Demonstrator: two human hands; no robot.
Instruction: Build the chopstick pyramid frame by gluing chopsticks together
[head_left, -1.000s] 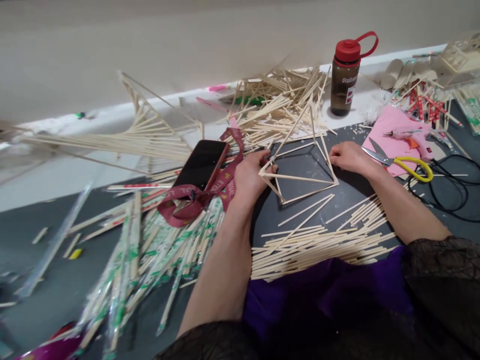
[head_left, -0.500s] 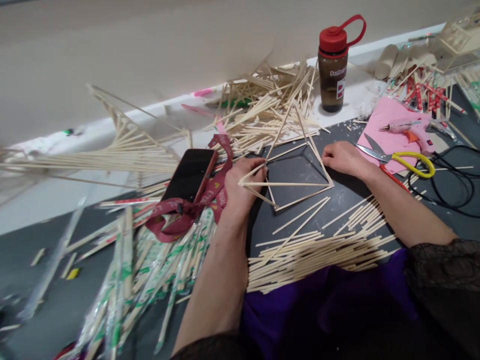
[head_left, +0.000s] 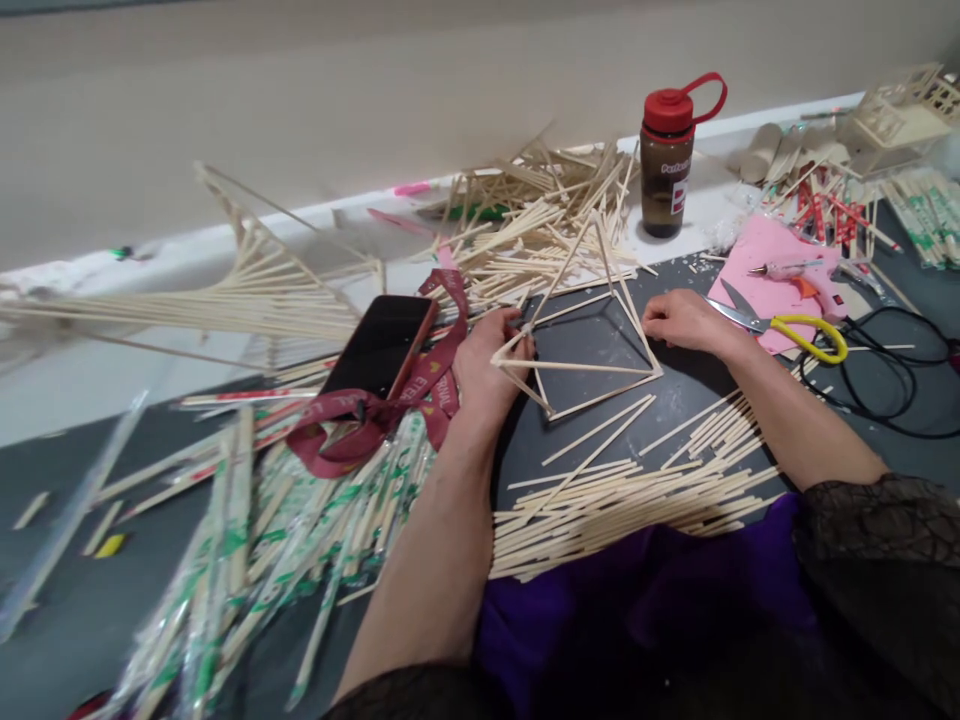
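A frame of thin wooden sticks (head_left: 577, 367), joined at the corners into an open angular shape, stands on the dark tabletop. My left hand (head_left: 491, 365) grips its left corner, fingers partly hidden behind the sticks. On the frame's right side rests my right hand (head_left: 679, 322), its fingers curled in close beside a slanting stick. Whether that hand touches the stick or has something small inside it is hidden. Between my forearms lie many loose sticks (head_left: 600, 515), with several more just below the frame.
Left are a phone (head_left: 382, 345), a maroon lanyard (head_left: 330, 437) and wrapped chopsticks (head_left: 300, 580). Right are yellow-handled scissors (head_left: 806, 335), a pink glue gun (head_left: 821, 285) and a black cable (head_left: 862, 410). Behind stand a stick pile (head_left: 525, 225), a bottle (head_left: 666, 165) and a larger stick structure (head_left: 247, 290).
The camera view has shifted slightly, bringing more of the right side into sight. Both hands keep about the same places at the frame.
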